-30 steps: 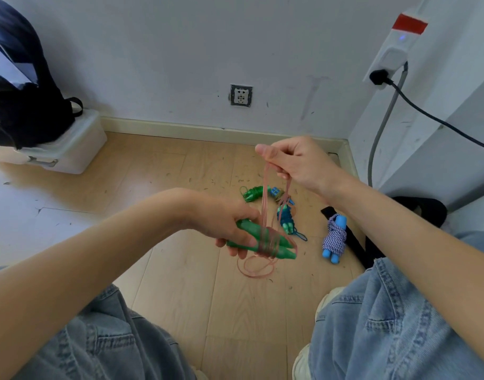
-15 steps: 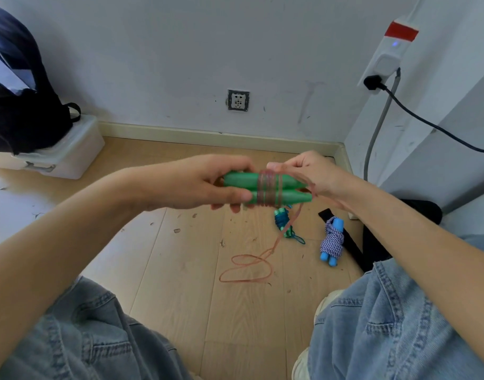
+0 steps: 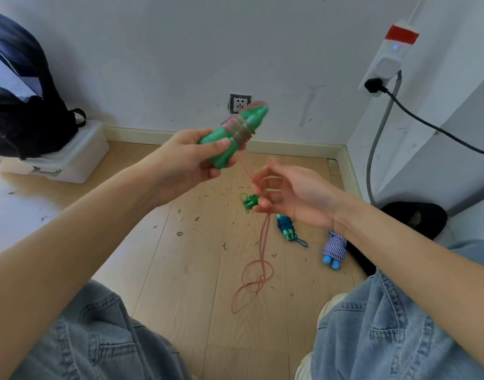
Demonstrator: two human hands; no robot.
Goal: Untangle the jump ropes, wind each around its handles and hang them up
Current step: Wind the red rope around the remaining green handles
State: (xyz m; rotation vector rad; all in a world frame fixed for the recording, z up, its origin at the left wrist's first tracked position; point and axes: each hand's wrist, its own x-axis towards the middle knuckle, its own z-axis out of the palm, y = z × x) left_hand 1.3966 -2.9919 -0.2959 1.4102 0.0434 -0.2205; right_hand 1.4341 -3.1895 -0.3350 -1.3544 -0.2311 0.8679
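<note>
Green handles (image 3: pixel 229 135) gripped in my left hand (image 3: pixel 191 163), right hand (image 3: pixel 287 196) loosely hooking limp pink rope (image 3: pixel 262 242); I'd pinch it close.

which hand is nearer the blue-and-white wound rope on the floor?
Right. The right hand hovers just up-left of the blue-and-white rope in the picture, running the pink cord through its fingers. The left hand is farther left and higher, gripping the green handles.

Bare forearms, no sleeves. Light blue denim jeans (image 3: pixel 386 333) with visible seams; pale shoes (image 3: pixel 327 304) at hems.
</note>
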